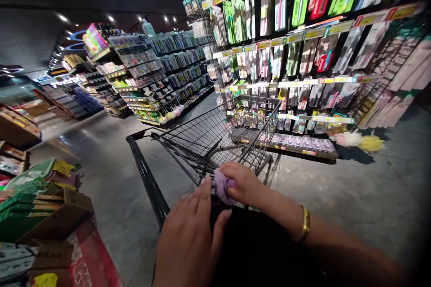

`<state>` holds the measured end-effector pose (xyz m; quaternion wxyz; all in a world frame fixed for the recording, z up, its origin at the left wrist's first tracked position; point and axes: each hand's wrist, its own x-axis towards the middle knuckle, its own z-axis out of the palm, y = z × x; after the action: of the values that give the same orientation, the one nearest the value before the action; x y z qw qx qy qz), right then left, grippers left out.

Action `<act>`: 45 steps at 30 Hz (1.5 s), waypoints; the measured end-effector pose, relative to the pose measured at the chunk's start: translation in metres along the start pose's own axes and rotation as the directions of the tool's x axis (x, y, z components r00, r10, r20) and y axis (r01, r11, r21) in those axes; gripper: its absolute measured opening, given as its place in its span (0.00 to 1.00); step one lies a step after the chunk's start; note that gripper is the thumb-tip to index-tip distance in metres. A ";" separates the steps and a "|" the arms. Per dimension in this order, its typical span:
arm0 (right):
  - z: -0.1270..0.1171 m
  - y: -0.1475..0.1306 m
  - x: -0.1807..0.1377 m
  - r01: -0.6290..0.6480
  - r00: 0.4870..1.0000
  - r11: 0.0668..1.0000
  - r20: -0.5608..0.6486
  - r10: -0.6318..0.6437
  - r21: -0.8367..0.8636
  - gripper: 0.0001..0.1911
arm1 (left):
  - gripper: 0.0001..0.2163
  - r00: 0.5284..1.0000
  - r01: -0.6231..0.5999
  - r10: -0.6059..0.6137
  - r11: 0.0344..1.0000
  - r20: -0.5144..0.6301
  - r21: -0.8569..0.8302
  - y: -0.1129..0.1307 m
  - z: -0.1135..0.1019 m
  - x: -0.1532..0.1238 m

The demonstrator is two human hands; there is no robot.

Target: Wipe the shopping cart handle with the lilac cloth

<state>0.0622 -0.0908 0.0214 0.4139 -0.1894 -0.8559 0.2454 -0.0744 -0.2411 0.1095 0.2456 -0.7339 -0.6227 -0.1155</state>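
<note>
A black wire shopping cart (202, 134) stands in front of me, its basket showing bare mesh. Its thick black handle (147, 175) slants toward me from the left. My left hand (188, 233) lies over the near part of that handle, fingers stretched out and thumb apart; whether the palm touches the bar is hidden. Just beyond its fingertips, my right hand (245, 184) has its fingers closed around a crumpled purple cloth (222, 186). The cloth is at the cart's near side, beside the handle. A gold bracelet (305, 223) circles my right wrist.
A tall rack of packaged goods on hooks (269, 54) rises beyond the cart. More stocked shelves (161, 63) stand farther left. Cardboard boxes (67, 210) and a green bin (32, 175) flank the left side. Grey floor (104, 157) runs between them.
</note>
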 end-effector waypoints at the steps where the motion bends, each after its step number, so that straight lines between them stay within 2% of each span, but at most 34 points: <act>1: -0.001 0.004 0.004 -0.007 0.999 0.998 0.036 0.009 -0.055 0.23 | 0.27 0.998 0.061 -0.062 0.997 0.014 0.052 0.002 0.006 0.005; 3: -0.003 0.011 0.011 -0.025 0.996 0.984 0.080 0.040 -0.176 0.20 | 0.26 0.982 0.171 -0.179 0.977 0.059 0.129 -0.002 0.016 0.011; 6: -0.008 0.021 0.018 -0.107 0.990 0.945 0.057 0.131 -0.307 0.17 | 0.22 0.966 0.216 -0.237 0.961 0.106 0.174 -0.016 0.025 0.014; 10: -0.013 0.030 0.029 -0.194 0.975 0.907 0.025 0.219 -0.374 0.15 | 0.19 0.971 0.222 -0.238 0.946 0.039 0.235 -0.035 0.035 0.012; 15: -0.017 0.033 0.054 -0.152 0.946 0.888 0.197 0.258 -0.434 0.14 | 0.18 0.982 0.191 -0.185 0.937 -0.049 0.293 -0.051 0.045 0.010; 18: -0.016 0.030 0.058 -0.185 0.930 0.878 0.211 0.302 -0.441 0.15 | 0.17 0.985 0.167 -0.148 0.943 -0.086 0.287 -0.056 0.046 0.006; 24: -0.007 0.017 0.040 -0.187 0.955 0.906 0.148 0.258 -0.379 0.14 | 0.18 0.991 0.122 -0.106 0.961 -0.079 0.246 -0.058 0.040 -0.011; 30: -0.003 -0.001 0.023 -0.164 0.962 0.920 0.147 0.228 -0.356 0.14 | 0.16 0.986 0.109 -0.073 0.963 -0.151 0.246 -0.067 0.030 -0.030; 33: 0.014 -0.019 0.024 -0.206 0.961 0.920 0.108 0.255 -0.334 0.09 | 0.17 0.987 0.089 -0.056 0.969 -0.148 0.232 -0.072 0.031 -0.031; 35: 0.031 -0.032 0.028 -0.175 0.973 0.945 0.100 0.210 -0.277 0.08 | 0.17 0.988 0.075 -0.043 0.973 -0.146 0.217 -0.077 0.034 -0.029; 37: 0.046 -0.038 0.029 -0.106 0.989 0.970 0.083 0.126 -0.218 0.12 | 0.15 0.988 0.064 -0.034 0.978 -0.153 0.200 -0.082 0.038 -0.025; 39: 0.049 -0.031 0.025 -0.051 0.996 0.979 0.061 0.064 -0.197 0.15 | 0.14 0.986 0.074 -0.043 0.979 -0.163 0.190 -0.087 0.042 -0.020; 42: 0.029 -0.004 0.009 -0.039 0.997 0.972 0.050 0.052 -0.230 0.16 | 0.13 0.985 0.101 -0.072 0.978 -0.159 0.181 -0.094 0.046 -0.014; 45: 0.005 0.017 -0.003 -0.172 0.985 0.945 -0.069 0.159 -0.279 0.15 | 0.14 0.985 0.120 -0.098 0.980 -0.143 0.160 -0.099 0.048 -0.010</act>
<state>0.0621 -0.0796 0.0069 0.3796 -0.3236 -0.8537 0.1496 -0.1793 -0.2149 0.0855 0.3412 -0.6659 -0.6515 -0.1253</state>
